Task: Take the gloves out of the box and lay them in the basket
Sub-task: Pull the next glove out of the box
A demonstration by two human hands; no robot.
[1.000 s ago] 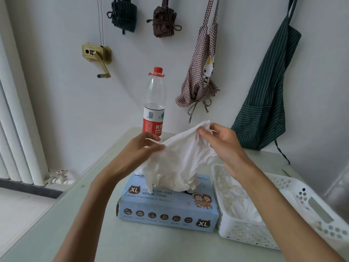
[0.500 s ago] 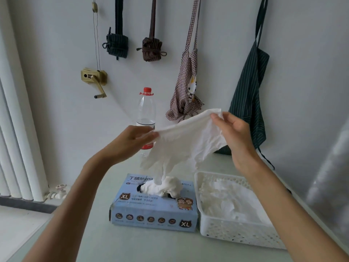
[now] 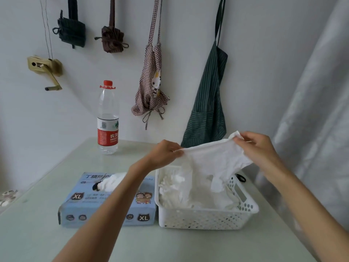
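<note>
A white glove (image 3: 213, 161) hangs stretched over the white perforated basket (image 3: 204, 218). My left hand (image 3: 164, 154) pinches its left cuff edge and my right hand (image 3: 256, 148) pinches the right edge. Its fingers dangle down into the basket, where several white gloves (image 3: 175, 190) lie in a heap. The blue glove box (image 3: 83, 208) marked XL lies to the left of the basket. Another white glove (image 3: 113, 182) pokes out of its top slot, partly hidden by my left forearm.
A clear water bottle (image 3: 108, 120) with a red cap stands at the back of the pale table (image 3: 37, 233). Aprons (image 3: 207, 103) and cloth bags hang on the wall behind. A sheer curtain (image 3: 317, 110) hangs on the right.
Both hands carried the stretched glove rightward from above the box and lowered it over the basket. The view also shifted right.
</note>
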